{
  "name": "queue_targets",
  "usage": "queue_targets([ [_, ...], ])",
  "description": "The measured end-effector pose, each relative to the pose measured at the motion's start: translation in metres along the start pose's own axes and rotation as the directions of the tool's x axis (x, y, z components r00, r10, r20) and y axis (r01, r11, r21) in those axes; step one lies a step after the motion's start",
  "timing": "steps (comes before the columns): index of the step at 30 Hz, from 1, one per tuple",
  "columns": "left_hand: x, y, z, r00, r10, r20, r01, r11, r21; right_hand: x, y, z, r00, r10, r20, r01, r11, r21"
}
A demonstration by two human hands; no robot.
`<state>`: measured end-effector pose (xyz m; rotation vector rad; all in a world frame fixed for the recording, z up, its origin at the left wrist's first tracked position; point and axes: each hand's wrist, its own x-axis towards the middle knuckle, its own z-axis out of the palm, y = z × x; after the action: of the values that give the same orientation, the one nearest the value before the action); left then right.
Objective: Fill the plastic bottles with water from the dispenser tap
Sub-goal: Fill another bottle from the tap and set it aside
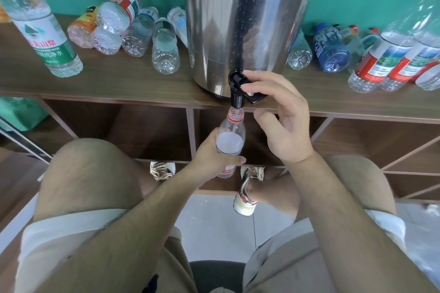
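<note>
We are recording bare knees [90, 173] and two shoes [247, 188] nearest, before the shelf unit [119, 88] and its open compartments. The left hand [212, 154] is gripping the plastic bottle [232, 131] around its middle, upright below the unit's front edge, with water running in. The right hand [281, 121] is curling its fingers over the black tap [238, 88], thumb apart. Behind, empty bottles [133, 28] are lying along the top's back edge beside the steel dispenser [238, 19].
</note>
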<state>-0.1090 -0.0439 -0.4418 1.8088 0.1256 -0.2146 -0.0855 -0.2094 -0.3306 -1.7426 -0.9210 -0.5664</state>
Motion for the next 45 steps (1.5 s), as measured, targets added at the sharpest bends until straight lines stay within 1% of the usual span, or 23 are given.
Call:
queue_targets([
  [7, 0.001, -0.002, 0.0, 1.0, 0.013, -0.002, -0.013, 1.0, 0.021, -0.001, 0.0, -0.001, 1.0, 0.006, -0.026, -0.006, 1.0, 0.0],
  [17, 0.001, -0.002, -0.001, 1.0, 0.015, 0.004, -0.015, 1.0, 0.0, -0.002, -0.006, 0.002, 0.999, 0.041, -0.035, -0.041, 0.999, 0.01],
  [25, 0.003, -0.002, -0.001, 1.0, 0.018, 0.024, -0.018, 1.0, -0.022, -0.002, -0.006, 0.002, 0.998, 0.039, -0.04, -0.039, 0.999, 0.007],
  [29, 0.002, -0.001, 0.0, 1.0, 0.015, 0.027, -0.015, 1.0, 0.006, -0.001, -0.005, 0.001, 0.999, 0.034, -0.042, -0.035, 0.999, -0.018],
  [35, 0.0, 0.001, -0.001, 1.0, 0.015, 0.027, -0.015, 1.0, 0.005, 0.0, -0.008, 0.001, 0.999, 0.031, -0.045, -0.031, 1.0, 0.002],
  [45, 0.004, -0.002, 0.001, 1.0, 0.008, 0.013, -0.008, 1.0, 0.01, -0.001, -0.011, 0.0, 0.999, 0.034, -0.025, -0.036, 0.997, -0.067],
])
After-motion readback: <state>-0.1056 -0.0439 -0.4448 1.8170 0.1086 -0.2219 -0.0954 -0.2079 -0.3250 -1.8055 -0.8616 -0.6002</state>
